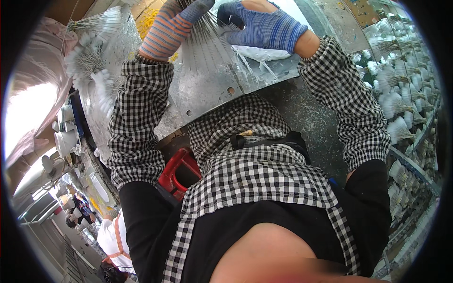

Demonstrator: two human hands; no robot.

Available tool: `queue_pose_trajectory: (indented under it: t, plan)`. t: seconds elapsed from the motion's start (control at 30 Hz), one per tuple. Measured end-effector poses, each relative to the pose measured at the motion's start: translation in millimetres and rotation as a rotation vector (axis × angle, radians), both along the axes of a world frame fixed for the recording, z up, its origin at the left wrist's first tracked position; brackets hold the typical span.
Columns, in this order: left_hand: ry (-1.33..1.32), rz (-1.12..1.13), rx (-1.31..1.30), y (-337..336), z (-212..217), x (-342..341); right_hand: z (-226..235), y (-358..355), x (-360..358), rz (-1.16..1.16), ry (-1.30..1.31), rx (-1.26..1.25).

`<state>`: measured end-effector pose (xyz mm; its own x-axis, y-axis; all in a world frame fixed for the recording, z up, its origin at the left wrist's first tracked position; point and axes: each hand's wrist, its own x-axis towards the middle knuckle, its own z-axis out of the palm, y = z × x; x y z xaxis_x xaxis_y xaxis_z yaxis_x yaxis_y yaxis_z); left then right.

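At the top of the head view, my left hand (171, 29), in an orange-and-blue striped glove with dark fingers, is closed round a bundle of thin wire-stemmed brushes (206, 45). Their stems fan out downward over the metal tabletop. Just right of the bundle is my right hand (269, 27), in a blue striped glove. Its thumb and fingers are curved but apart, with a dark gap between them; whether they touch the stems is hard to make out. Beneath this hand lies a white, smeared mass (264, 53) on the table.
The metal table (179, 101) has a near edge by my lap. White-bristled brushes (92, 59) lie in bunches at left; yellow rings (147, 21) lie behind. Racks of brushes (401, 94) line the right. A red plastic stool (177, 172) stands below. Another person (114, 238) is at lower left.
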<state>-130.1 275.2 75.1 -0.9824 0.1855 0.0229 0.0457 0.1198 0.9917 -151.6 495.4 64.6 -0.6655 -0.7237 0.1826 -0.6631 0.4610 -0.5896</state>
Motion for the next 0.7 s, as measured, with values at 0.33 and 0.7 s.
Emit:
queue_pose_trajectory:
  t: [0.33,0.7]
  plan:
    - [0.249,-0.064,-0.028,19,-24,-15,-9,6,0,-0.025,-0.207,-0.147]
    - [1.206,-0.310,-1.162,59,-31,-44,-109,29,-53,0.118,0.266,0.123]
